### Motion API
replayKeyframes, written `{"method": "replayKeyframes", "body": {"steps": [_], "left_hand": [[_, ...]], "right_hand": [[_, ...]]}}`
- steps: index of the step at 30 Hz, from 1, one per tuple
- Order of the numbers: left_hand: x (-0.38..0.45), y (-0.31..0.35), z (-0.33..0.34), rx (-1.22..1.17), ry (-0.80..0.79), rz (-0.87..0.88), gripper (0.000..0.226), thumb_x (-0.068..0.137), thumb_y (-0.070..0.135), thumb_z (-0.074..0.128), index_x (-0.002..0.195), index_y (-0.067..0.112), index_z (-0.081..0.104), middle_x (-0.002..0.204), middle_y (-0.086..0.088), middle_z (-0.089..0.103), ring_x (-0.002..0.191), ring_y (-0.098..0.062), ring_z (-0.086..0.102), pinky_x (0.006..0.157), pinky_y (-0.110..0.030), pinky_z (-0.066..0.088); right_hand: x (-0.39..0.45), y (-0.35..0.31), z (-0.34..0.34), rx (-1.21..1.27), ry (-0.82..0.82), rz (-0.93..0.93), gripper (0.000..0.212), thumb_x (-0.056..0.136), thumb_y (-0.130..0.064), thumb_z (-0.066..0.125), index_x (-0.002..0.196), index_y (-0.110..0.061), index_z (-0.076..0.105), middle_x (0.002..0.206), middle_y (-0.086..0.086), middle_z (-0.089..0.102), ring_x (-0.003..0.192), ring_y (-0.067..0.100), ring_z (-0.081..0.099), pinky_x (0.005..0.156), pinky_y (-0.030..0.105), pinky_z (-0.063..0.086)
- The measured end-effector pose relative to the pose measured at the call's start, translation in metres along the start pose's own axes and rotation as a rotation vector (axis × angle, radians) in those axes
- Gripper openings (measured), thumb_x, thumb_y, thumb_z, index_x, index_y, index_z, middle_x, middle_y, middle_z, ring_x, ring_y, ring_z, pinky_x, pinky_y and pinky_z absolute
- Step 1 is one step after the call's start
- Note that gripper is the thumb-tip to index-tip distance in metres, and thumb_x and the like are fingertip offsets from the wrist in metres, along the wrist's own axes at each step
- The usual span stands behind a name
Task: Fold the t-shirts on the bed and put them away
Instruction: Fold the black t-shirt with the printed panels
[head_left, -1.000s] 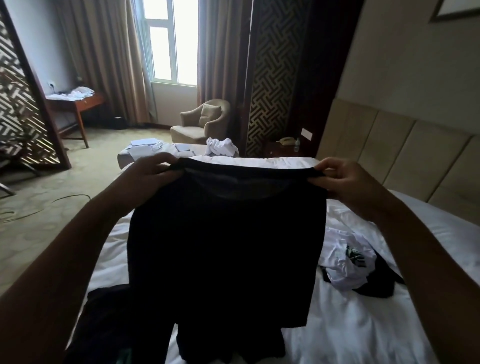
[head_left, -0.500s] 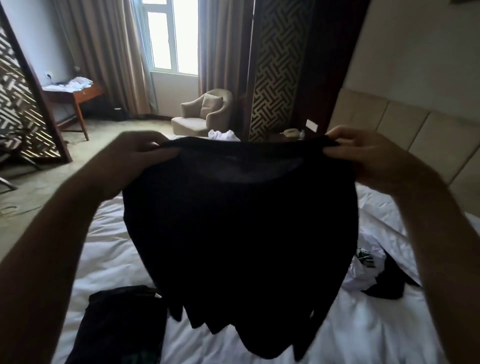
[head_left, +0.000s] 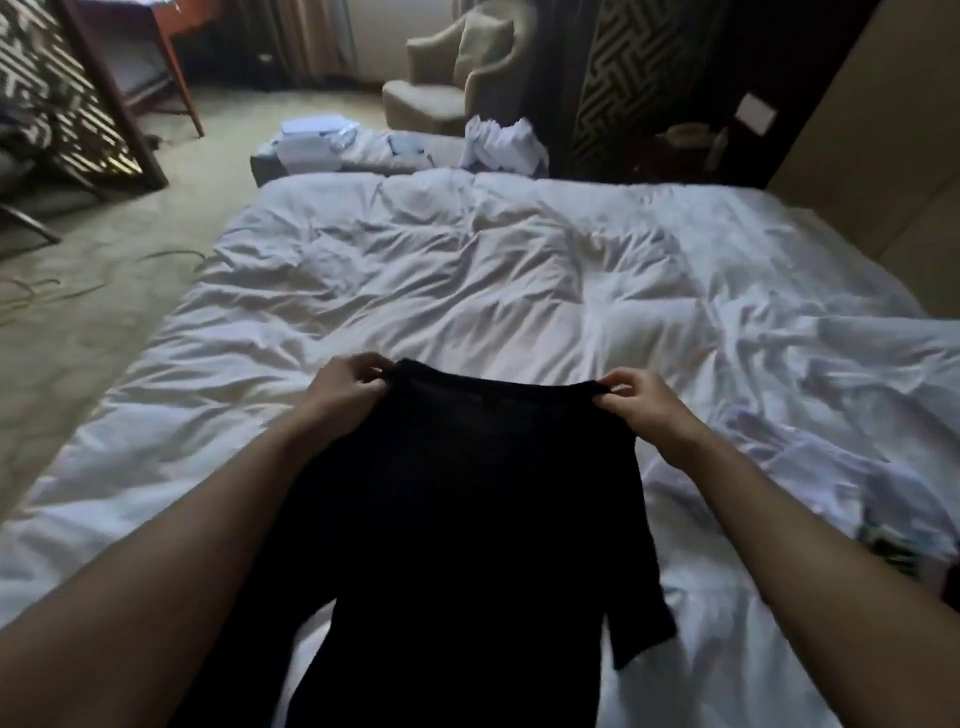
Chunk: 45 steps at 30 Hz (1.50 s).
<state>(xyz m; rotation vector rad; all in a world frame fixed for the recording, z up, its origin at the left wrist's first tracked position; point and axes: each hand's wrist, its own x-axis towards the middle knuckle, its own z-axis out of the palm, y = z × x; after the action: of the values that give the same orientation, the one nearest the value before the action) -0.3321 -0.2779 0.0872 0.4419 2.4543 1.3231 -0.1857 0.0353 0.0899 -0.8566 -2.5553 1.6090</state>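
Note:
A black t-shirt (head_left: 467, 519) stretches from my hands down toward me over the white bed (head_left: 467, 280). My left hand (head_left: 345, 387) pinches its top left corner and my right hand (head_left: 641, 402) pinches its top right corner, both low above the duvet. One short sleeve hangs out at the lower right. A white t-shirt with a dark print (head_left: 883, 540) lies crumpled at the bed's right edge, blurred.
A bench (head_left: 363, 150) beyond the bed's far end carries white folded items and a crumpled white cloth (head_left: 504, 143). A beige armchair (head_left: 457, 78) stands behind it. Carpet floor and a lattice screen (head_left: 62, 88) lie to the left, the padded headboard to the right.
Both hands have come down from chest height with the black t-shirt, lowering it toward the duvet. My view has tilted downward onto the bed.

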Motion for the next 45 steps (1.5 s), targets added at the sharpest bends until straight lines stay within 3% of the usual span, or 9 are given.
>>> {"method": "replayKeyframes", "body": {"steps": [5, 12, 18, 24, 27, 29, 32, 39, 45], "left_hand": [[0.117, -0.089, 0.075, 0.153, 0.125, -0.037, 0.023, 0.089, 0.006, 0.060, 0.104, 0.017, 0.073, 0.094, -0.003, 0.069, 0.093, -0.015, 0.060, 0.081, -0.023, 0.039], [0.202, -0.192, 0.130, 0.286, 0.071, -0.120, 0.020, 0.092, 0.015, 0.064, 0.111, 0.009, 0.069, 0.101, -0.012, 0.070, 0.101, -0.030, 0.065, 0.077, -0.026, 0.040], [0.121, -0.269, 0.096, 0.462, 0.057, -0.190, 0.058, 0.077, 0.064, 0.063, 0.112, 0.018, 0.063, 0.103, -0.010, 0.063, 0.097, -0.031, 0.060, 0.081, -0.044, 0.050], [0.072, -0.297, 0.036, 0.604, -0.018, -0.425, 0.055, 0.070, 0.073, 0.069, 0.092, 0.024, 0.064, 0.092, -0.008, 0.062, 0.090, -0.031, 0.060, 0.080, -0.043, 0.051], [0.060, -0.302, 0.016, 0.590, -0.274, -0.594, 0.043, 0.075, 0.057, 0.076, 0.073, 0.015, 0.068, 0.062, -0.001, 0.068, 0.061, -0.020, 0.065, 0.058, -0.031, 0.046], [0.055, -0.309, 0.008, 0.500, -0.368, -0.583, 0.023, 0.081, 0.033, 0.080, 0.081, 0.011, 0.076, 0.062, -0.002, 0.072, 0.064, -0.023, 0.069, 0.061, -0.031, 0.049], [0.052, -0.308, 0.000, 0.292, -0.221, -0.489, 0.014, 0.087, 0.019, 0.075, 0.093, 0.007, 0.072, 0.065, -0.007, 0.070, 0.060, -0.024, 0.064, 0.056, -0.029, 0.050], [0.055, -0.295, -0.045, 0.204, 0.145, -0.423, 0.017, 0.080, 0.027, 0.080, 0.079, 0.016, 0.068, 0.078, -0.018, 0.071, 0.075, -0.035, 0.069, 0.077, -0.054, 0.054], [0.079, -0.274, -0.071, -0.003, 0.081, -0.471, 0.027, 0.085, 0.011, 0.073, 0.108, 0.001, 0.067, 0.092, -0.027, 0.067, 0.076, -0.030, 0.062, 0.058, -0.023, 0.054]], "right_hand": [[0.132, 0.098, 0.063, -0.063, 0.073, 0.042, 0.010, 0.091, -0.014, 0.063, 0.098, -0.020, 0.067, 0.099, 0.010, 0.073, 0.084, 0.023, 0.067, 0.083, 0.040, 0.053], [0.222, 0.171, 0.119, -0.230, 0.191, 0.091, 0.032, 0.092, -0.024, 0.066, 0.121, -0.010, 0.061, 0.113, 0.011, 0.068, 0.102, 0.024, 0.061, 0.084, 0.024, 0.041], [0.133, 0.211, 0.123, -0.454, 0.300, 0.156, 0.063, 0.087, -0.050, 0.066, 0.132, -0.009, 0.051, 0.129, 0.017, 0.055, 0.121, 0.034, 0.051, 0.099, 0.043, 0.042], [0.031, 0.255, 0.077, -0.428, 0.103, 0.560, 0.064, 0.072, -0.081, 0.055, 0.090, -0.020, 0.059, 0.091, 0.002, 0.069, 0.091, 0.029, 0.065, 0.082, 0.043, 0.052], [0.007, 0.269, 0.064, -0.319, 0.063, 0.618, 0.058, 0.066, -0.068, 0.072, 0.095, -0.018, 0.070, 0.084, -0.001, 0.074, 0.084, 0.023, 0.069, 0.082, 0.042, 0.055], [0.000, 0.273, 0.056, -0.126, 0.132, 0.648, 0.049, 0.068, -0.044, 0.081, 0.097, -0.006, 0.072, 0.072, 0.004, 0.075, 0.071, 0.022, 0.071, 0.069, 0.035, 0.060], [-0.001, 0.269, 0.038, -0.010, 0.209, 0.655, 0.023, 0.083, -0.007, 0.074, 0.098, 0.008, 0.067, 0.056, 0.000, 0.069, 0.047, 0.010, 0.064, 0.042, 0.017, 0.049], [-0.002, 0.242, -0.025, -0.194, 0.176, 0.543, 0.016, 0.078, -0.006, 0.078, 0.090, 0.000, 0.069, 0.070, 0.011, 0.070, 0.068, 0.024, 0.064, 0.050, 0.016, 0.050], [0.009, 0.242, -0.057, -0.488, 0.017, 0.436, 0.015, 0.073, -0.018, 0.085, 0.074, -0.010, 0.073, 0.064, 0.003, 0.072, 0.065, 0.020, 0.065, 0.054, 0.023, 0.046]]}}
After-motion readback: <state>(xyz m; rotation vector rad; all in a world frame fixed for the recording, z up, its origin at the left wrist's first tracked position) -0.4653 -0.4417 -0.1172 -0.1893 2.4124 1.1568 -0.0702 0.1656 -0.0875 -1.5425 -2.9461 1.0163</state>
